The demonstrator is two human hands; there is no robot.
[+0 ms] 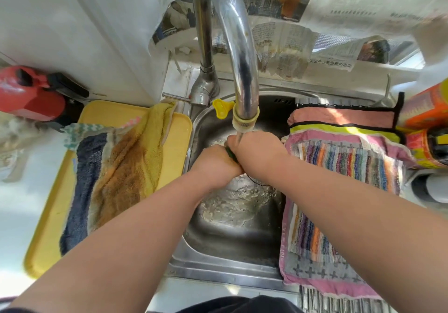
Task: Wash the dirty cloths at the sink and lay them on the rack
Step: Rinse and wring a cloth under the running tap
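Cloth [230, 154] soaked, likely soft, limp, slippery under tap [243, 75]. Your left hand [215, 164], right hand [257, 155]: grip closed tight round bunched wad. Take ends to wring.

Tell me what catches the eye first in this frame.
The left hand and right hand meet under the running tap over the sink, gripping a small dark cloth. Left of the sink, stained towels lie on a yellow tray; a striped cloth is spread on its right.
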